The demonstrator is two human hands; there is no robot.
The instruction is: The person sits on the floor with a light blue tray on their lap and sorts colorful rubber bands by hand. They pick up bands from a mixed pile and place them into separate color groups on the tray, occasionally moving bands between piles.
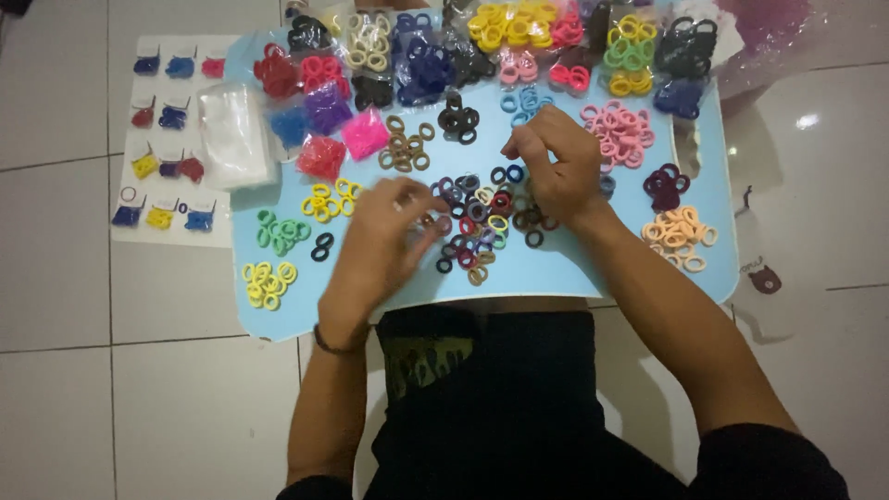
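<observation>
Fingers (pixel 421 218) of both hands pinch small rings in the mixed hair-tie pile (pixel 482 222)

1. Clear plastic bags (pixel 236 134) lie stacked at the tabletop's left edge.
2. Small filled bags (pixel 322 111) in red, blue, purple and pink sit beside them.
3. A white card (pixel 171 139) with small coloured packets lies on the floor, left.

Sorted hair ties around the edges

Yellow rings (pixel 267 283), green rings (pixel 281 231) and peach rings (pixel 681 237) lie on the blue tray (pixel 593 268); a white card (pixel 167 139) rests on floor tiles (pixel 93 389).
</observation>
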